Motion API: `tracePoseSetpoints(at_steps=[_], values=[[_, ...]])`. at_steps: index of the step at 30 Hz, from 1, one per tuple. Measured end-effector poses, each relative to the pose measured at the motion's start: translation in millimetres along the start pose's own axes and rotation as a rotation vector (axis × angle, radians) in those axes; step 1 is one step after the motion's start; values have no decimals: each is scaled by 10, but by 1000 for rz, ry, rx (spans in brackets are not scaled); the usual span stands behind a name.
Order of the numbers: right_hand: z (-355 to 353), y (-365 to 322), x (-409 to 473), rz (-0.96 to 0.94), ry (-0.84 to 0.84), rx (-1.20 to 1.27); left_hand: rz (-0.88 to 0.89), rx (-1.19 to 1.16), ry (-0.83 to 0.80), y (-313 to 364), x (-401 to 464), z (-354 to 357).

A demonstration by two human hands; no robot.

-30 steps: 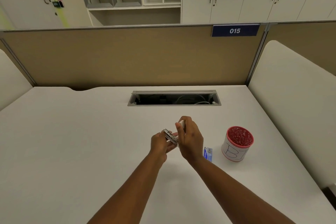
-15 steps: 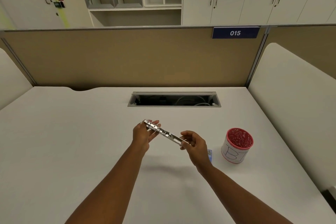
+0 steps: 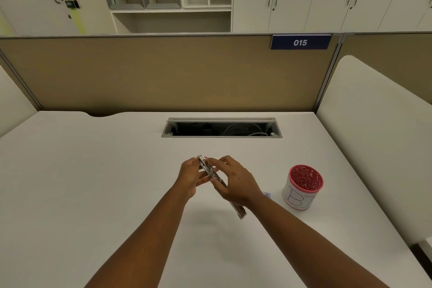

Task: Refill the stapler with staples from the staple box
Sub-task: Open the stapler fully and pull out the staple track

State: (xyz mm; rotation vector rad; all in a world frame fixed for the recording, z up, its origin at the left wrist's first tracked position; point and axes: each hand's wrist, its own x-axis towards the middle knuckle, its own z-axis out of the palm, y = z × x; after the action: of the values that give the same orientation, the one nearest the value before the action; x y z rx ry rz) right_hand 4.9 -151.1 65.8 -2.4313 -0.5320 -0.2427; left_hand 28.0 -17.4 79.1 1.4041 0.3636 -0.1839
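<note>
A long silver metal stapler, swung out flat, hangs above the white desk. It runs from upper left down to lower right, and its lower end sticks out under my right wrist. My left hand holds its upper part. My right hand lies over its middle with fingers curled round it. Only a small blue corner of the staple box shows on the desk behind my right wrist.
A white cup with a red patterned inside stands on the desk to the right. An open cable slot lies at the back of the desk. Tan partition walls close the back and right sides.
The stapler went from folded between both hands to stretched out flat. Now my right hand has slid up over its middle, close to my left hand, and the stapler tilts more steeply.
</note>
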Motion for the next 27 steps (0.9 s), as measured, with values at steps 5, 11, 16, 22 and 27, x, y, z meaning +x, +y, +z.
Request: tracePoseSetpoints(at_steps=[5,11,16,22,27], values=[[5,35,38,-75,-23,-148,1,38,-8,-14,-33,24],[18,49,15,-151,3,-209,-15,37,-26,-86,-88,32],[42,26,-4,-144,18,-164,-15,56,-13,-123,-94,59],[71,9,-64,-123,20,-135,-24,73,10,-166,-108,70],[38,-46,-85,-144,62,-80,-34,44,12,-174,-97,30]])
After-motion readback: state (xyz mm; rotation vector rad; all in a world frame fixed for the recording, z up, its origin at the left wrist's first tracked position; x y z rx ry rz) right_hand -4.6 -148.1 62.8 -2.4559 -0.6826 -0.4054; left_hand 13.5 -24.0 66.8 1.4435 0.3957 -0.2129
